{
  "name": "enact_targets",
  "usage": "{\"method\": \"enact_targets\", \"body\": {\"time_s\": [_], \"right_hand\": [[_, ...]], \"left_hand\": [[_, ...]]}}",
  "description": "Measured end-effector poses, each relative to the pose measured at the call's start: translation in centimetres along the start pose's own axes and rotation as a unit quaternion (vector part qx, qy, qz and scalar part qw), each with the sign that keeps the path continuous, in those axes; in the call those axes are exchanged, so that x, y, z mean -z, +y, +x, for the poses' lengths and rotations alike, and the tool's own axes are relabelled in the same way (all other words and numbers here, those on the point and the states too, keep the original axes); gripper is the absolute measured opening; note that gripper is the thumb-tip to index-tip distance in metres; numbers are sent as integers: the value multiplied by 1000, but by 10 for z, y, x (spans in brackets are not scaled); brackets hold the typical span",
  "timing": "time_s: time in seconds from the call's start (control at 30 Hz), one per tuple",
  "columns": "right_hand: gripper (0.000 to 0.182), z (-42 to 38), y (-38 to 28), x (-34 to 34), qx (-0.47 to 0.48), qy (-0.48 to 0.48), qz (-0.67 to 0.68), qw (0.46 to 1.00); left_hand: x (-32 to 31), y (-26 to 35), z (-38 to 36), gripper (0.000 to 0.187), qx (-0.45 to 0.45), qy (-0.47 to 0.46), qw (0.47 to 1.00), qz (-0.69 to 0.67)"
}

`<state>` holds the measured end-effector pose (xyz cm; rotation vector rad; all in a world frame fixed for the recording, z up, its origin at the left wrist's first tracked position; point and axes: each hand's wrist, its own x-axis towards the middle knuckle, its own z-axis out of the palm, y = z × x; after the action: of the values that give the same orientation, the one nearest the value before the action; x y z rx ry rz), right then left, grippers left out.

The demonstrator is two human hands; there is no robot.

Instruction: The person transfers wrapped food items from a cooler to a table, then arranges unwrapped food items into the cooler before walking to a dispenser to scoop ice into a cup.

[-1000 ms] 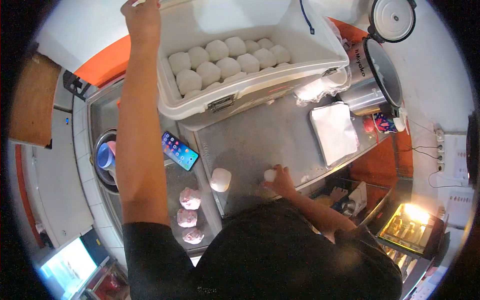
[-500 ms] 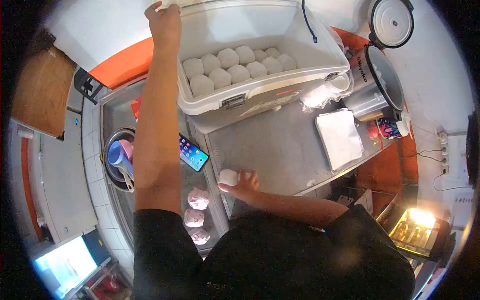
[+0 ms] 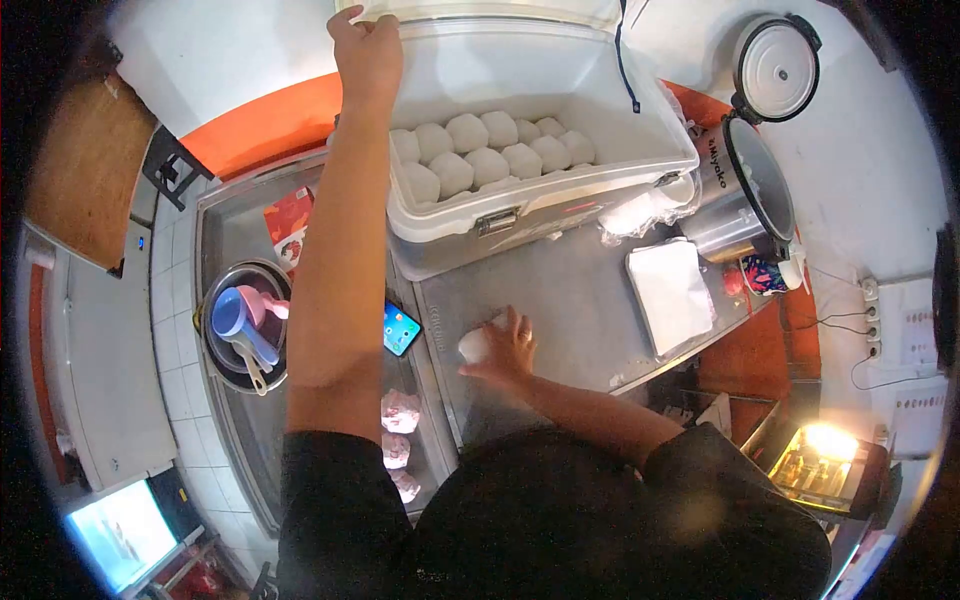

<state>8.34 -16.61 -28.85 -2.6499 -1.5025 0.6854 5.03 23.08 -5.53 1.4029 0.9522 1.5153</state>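
Cooler open on a metal worktop, by a white wall
The left hand's fingers grip the lid; before the cooler, the right hand's fingers curl round a white ball. Gathering it seems the step; lifting would likely call for gentle, even pressure.

The brand “Miyako”, as far as the blur allows, down the side of the steel cooker
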Motion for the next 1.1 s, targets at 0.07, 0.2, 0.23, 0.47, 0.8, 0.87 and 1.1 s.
{"method": "enact_targets", "body": {"time_s": [0.07,0.2,0.23,0.47,0.8,0.87,1.1], "right_hand": [[82,2,1,4,7,-8,17,1000],[83,6,32,2,39,11,31,999],[84,7,38,8,36,13,31,999],[100,-27,113,110,-42,-170,735,655],[93,157,13,396,272,142,220,926],[95,241,13,376,171,73,146,972],[125,418,63,270,104,9,-212,972]], "left_hand": [[0,4,-6,53,-22,-8,1000,-10],[-2,3,-5,51,-24,-13,999,-34],[-3,8,-5,51,-12,-12,999,-38],[-5,4,-5,47,-3,-9,996,-84],[-4,13,-10,43,20,-8,995,-94],[-3,17,-13,43,29,-12,997,-77],[-7,20,-14,44,36,-15,996,-79]]}}
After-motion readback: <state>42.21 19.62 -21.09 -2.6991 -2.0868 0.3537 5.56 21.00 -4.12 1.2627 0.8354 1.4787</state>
